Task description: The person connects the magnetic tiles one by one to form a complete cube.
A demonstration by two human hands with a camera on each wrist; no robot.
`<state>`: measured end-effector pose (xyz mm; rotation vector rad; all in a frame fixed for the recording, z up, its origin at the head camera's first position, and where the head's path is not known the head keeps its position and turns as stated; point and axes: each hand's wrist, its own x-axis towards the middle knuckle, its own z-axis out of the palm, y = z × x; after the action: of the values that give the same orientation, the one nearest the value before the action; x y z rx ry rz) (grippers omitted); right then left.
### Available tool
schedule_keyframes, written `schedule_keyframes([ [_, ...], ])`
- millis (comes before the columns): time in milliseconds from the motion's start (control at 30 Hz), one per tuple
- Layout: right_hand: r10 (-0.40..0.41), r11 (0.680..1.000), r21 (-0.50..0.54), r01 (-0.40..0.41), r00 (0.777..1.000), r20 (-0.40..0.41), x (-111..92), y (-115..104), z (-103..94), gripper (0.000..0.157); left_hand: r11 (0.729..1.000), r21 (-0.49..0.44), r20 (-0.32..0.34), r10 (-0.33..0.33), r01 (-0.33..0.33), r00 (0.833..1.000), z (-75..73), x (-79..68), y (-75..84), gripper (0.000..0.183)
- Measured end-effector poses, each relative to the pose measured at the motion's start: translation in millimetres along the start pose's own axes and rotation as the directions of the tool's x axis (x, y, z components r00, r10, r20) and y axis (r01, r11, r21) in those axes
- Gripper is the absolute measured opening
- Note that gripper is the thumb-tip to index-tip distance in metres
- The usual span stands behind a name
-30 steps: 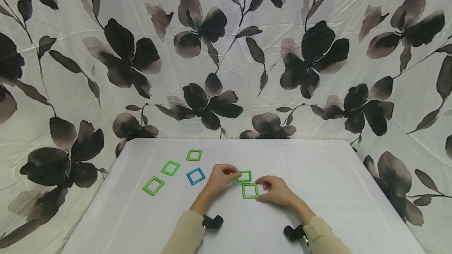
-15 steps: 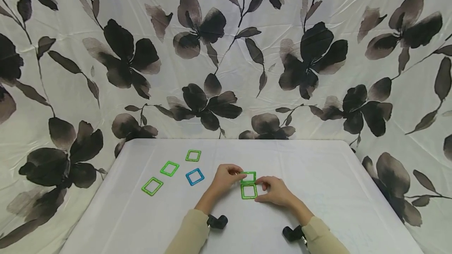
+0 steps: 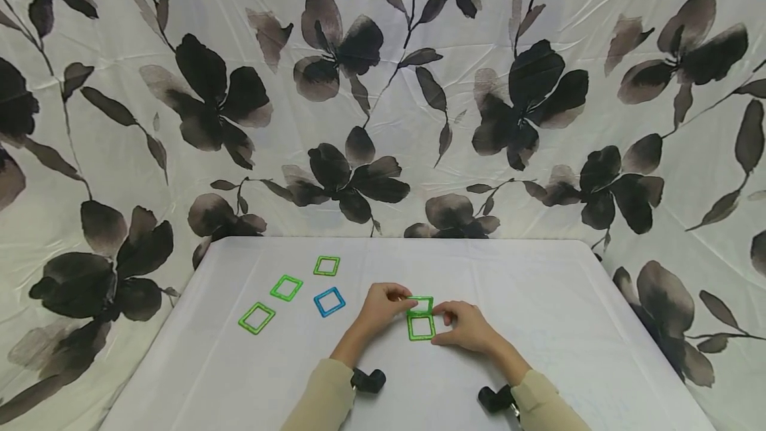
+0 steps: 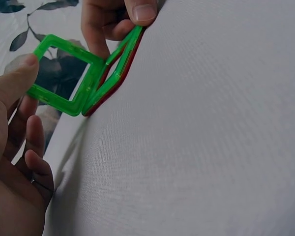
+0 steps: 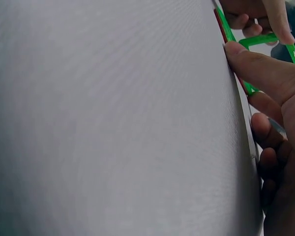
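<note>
My left hand [image 3: 383, 310] pinches a green square magnetic tile [image 4: 56, 102] between thumb and fingers. This tile stands tilted up, its lower edge along the far edge of a second green tile [image 3: 421, 338]. That second tile lies low over the table, with a red layer [image 4: 122, 82] showing under it in the left wrist view. My right hand [image 3: 467, 328] grips its right side, thumb at the near corner and a finger at the far one. In the right wrist view, the thumb [image 5: 250, 61] covers part of the tile.
Left of my hands on the white table [image 3: 568, 324] lie a blue square tile [image 3: 334, 310] and three green ones: the nearest [image 3: 266, 323], a middle one [image 3: 296, 291] and the farthest [image 3: 325, 274]. A floral cloth [image 3: 443, 151] hangs behind the table.
My left hand has moved slightly right with its tile, which was offset to the left and now lines up with the other tile's far edge. My right hand has stayed nearly still.
</note>
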<state>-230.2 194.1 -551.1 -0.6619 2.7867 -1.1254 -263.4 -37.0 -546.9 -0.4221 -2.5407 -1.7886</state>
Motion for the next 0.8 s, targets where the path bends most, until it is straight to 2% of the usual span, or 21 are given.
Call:
schedule_keyframes([
  [333,-0.014,1.0,0.0,0.014,1.0,-0.016,-5.5,-4.1,5.3,0.05,1.0,-0.012,0.002,0.008,-0.008,1.0,2.1,-7.7,-4.8,0.015],
  [500,-0.005,1.0,-0.024,0.004,0.999,-0.044,-4.3,-7.9,3.2,0.048,1.0,-0.01,-0.005,0.028,-0.028,1.0,2.9,-5.6,-3.3,0.015],
  [800,0.0,0.998,-0.062,-0.002,0.999,-0.04,-1.8,-6.3,3.0,0.051,0.999,-0.025,-0.01,0.037,-0.037,0.999,2.1,-3.8,-1.4,0.015],
])
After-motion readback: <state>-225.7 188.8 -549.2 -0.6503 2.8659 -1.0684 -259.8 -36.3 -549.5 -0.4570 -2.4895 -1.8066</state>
